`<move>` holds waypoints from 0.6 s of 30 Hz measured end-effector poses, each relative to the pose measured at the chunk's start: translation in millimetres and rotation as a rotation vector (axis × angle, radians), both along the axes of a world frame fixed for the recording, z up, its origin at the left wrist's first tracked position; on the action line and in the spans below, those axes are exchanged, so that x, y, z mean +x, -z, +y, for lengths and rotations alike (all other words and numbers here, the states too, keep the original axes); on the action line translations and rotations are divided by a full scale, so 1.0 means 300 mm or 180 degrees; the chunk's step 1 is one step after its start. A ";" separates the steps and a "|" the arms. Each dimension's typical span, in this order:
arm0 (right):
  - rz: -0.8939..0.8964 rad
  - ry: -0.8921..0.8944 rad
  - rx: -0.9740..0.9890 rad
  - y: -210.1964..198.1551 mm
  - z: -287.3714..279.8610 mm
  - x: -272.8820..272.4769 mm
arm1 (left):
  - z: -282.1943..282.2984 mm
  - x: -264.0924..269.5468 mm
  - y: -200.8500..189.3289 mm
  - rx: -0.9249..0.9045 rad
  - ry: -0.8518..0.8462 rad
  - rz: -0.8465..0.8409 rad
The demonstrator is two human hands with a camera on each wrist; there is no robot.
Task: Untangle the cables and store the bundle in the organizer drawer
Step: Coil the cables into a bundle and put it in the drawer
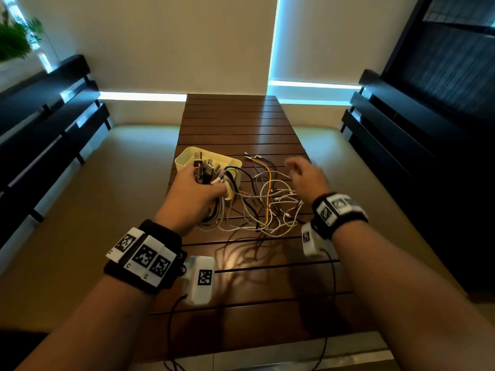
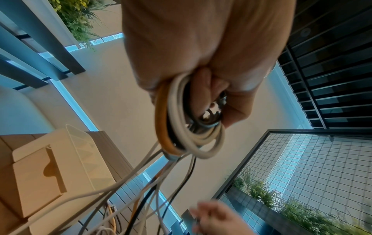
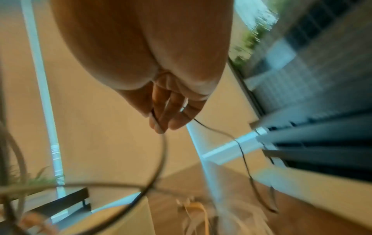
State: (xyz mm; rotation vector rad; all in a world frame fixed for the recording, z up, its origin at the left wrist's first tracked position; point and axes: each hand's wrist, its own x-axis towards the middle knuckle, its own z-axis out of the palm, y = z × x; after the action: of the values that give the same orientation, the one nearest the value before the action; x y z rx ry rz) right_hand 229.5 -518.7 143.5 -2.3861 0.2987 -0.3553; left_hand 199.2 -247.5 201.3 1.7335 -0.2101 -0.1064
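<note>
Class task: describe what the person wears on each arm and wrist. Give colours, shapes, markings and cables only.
Both forearms are bare, with no sleeves. The left wrist band is black, carrying white blocks printed with black square code markers. A white boxy camera unit with one such marker hangs beside it, trailing a thin black cable. The right wrist band and its white unit match.

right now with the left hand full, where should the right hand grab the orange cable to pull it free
Judging by its pose, grip the orange cable on the straight run above the tangle, coming down from the right where the right hand hovers. That stretch lies fairly clear on the wooden table; lower down it crosses white loops. The left hand holds its other end in the bundle.
</note>
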 end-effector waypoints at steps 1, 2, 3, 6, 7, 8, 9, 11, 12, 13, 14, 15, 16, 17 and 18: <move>-0.0200 -0.0176 -0.0142 -0.078 0.024 0.038 | -0.003 0.003 0.002 0.0012 0.0017 -0.0005; -0.0380 -0.0355 -0.0195 -0.146 0.050 0.075 | -0.005 0.006 0.004 0.0017 0.0017 -0.0013; -0.0489 -0.0523 -0.0161 -0.201 0.076 0.108 | -0.005 0.010 0.004 0.0008 0.0024 -0.0021; -0.0397 -0.0900 0.0228 -0.281 0.139 0.162 | 0.000 0.016 -0.001 0.0005 0.0023 -0.0041; -0.0244 -0.0988 0.0340 -0.281 0.151 0.163 | 0.005 0.018 -0.002 -0.0012 0.0013 -0.0032; -0.0026 -0.1051 0.0415 -0.262 0.161 0.154 | 0.012 0.020 -0.003 -0.0027 0.0001 -0.0030; 0.0223 -0.1084 0.0349 -0.224 0.161 0.146 | 0.021 0.021 -0.002 -0.0022 0.0002 -0.0031; 0.0841 -0.1050 -0.0301 -0.129 0.150 0.128 | 0.039 0.018 0.005 0.0030 0.0014 -0.0010; 0.1225 -0.0996 -0.0727 -0.083 0.139 0.121 | 0.048 0.020 0.012 0.0077 0.0017 0.0006; 0.1574 -0.0923 -0.1109 -0.046 0.128 0.120 | 0.054 0.019 0.018 0.0128 0.0030 0.0024; 0.1824 -0.0827 -0.1438 -0.027 0.119 0.119 | 0.058 0.020 0.024 0.0175 0.0034 0.0047; 0.1876 -0.0701 -0.1668 -0.025 0.112 0.116 | 0.058 0.019 0.028 0.0211 0.0051 0.0064; 0.1733 -0.0565 -0.1780 -0.039 0.114 0.108 | 0.056 0.020 0.031 0.0254 0.0071 0.0083; 0.1478 -0.0479 -0.1642 -0.061 0.118 0.096 | 0.052 0.021 0.032 0.0285 0.0101 0.0091; 0.1179 -0.0538 -0.1165 -0.083 0.125 0.083 | 0.046 0.022 0.032 0.0282 0.0125 0.0084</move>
State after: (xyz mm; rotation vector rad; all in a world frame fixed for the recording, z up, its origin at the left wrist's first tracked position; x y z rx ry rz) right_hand 254.4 -481.4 168.3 -2.8116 0.2087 0.1276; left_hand 205.9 -233.6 191.7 1.8156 -0.2230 -0.1696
